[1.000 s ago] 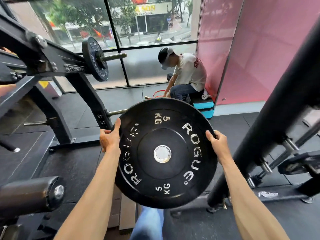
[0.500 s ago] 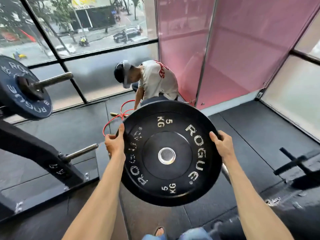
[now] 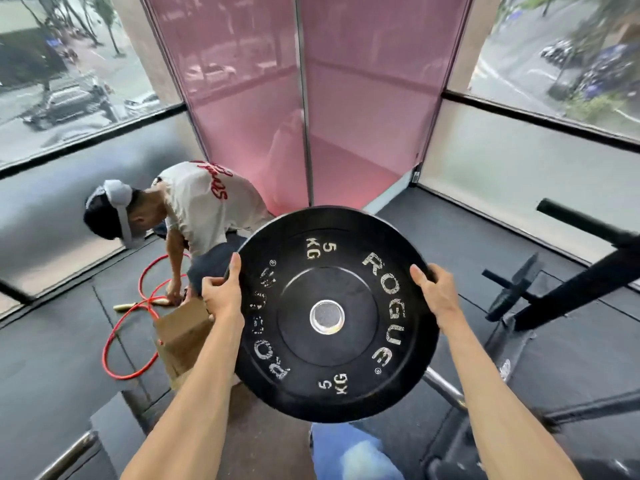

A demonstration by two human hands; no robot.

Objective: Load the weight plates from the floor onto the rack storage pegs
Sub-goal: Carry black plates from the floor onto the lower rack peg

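Plate held w/ both hands, L grip and R grip clamped on opposite rim edges.
We judge the rack lies to our right, nearer R hand; plate's bore faces us, so it needs turning toward a peg.

Bare forearms, no sleeves; blue jeans on the legs.

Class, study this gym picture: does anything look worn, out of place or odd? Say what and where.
The white lettering on the weight plate is chipped and faded, worst beside the left hand. A red rope lies looped loose on the floor, a likely trip hazard.
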